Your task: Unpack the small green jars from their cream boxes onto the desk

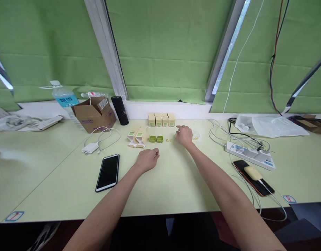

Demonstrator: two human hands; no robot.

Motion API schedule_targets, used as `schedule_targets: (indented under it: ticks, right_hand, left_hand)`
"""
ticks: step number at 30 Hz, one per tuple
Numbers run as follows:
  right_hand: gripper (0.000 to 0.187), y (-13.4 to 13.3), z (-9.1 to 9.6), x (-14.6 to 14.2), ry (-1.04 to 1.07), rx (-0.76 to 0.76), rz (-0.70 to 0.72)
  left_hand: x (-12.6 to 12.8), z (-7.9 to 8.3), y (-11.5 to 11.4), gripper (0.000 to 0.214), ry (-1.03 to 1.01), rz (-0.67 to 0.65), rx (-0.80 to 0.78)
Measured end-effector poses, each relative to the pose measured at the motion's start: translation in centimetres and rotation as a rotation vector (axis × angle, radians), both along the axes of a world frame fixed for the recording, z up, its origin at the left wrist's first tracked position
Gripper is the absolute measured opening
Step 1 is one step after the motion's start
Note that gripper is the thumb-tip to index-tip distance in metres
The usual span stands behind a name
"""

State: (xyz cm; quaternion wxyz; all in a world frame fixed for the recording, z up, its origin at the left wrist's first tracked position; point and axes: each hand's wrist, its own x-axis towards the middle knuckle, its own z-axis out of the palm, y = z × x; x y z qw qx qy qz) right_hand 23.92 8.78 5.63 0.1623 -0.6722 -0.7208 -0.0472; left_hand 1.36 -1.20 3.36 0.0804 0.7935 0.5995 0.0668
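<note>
My left hand (pixel 148 159) rests on the table as a loose fist, with nothing showing in it. Just beyond it stand two open cream carton pieces (pixel 137 137) with green squares, and two small green square containers (pixel 155 139) side by side. My right hand (pixel 184 135) is farther forward, low over the table, its forefinger and thumb apart and nothing visible between them. Tiny yellowish pieces (pixel 169 140) lie left of that hand. To its right is a clear piece with a yellow spot (pixel 196 138). Several small cream boxes (pixel 161 119) form a row at the back.
Left are a black-screened phone (pixel 107 173), a white charger (pixel 90 148), a cardboard box (pixel 94 115), a black bottle (pixel 120 110) and a water bottle (pixel 63 96). Right are a power strip (pixel 250 155), tangled cables, another phone (pixel 266 190) under a yellow case, and a plastic bag (pixel 275 127).
</note>
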Motion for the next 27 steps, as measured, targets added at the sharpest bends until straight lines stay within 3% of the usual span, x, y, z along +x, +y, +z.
schedule_targets:
  ticks: [8, 14, 19, 27]
  right_hand:
    - [0.08, 6.7, 1.0, -1.2, -0.135, -0.071, 0.024]
    - [0.076, 9.7, 1.4, -1.4, -0.172, -0.136, 0.006]
    - [0.052, 10.1, 1.5, -1.3, -0.202, -0.102, 0.08]
    - [0.051, 8.5, 1.6, -2.3, -0.18, -0.073, 0.09]
  left_hand:
    - [0.0, -0.1, 0.3, 0.019, 0.028, -0.003, -0.012]
    - [0.0, -0.1, 0.3, 0.019, 0.038, -0.016, -0.012]
    - [0.1, -0.1, 0.4, 0.02, 0.056, -0.017, -0.01]
    - [0.0, -0.2, 0.4, 0.02, 0.056, -0.014, -0.017]
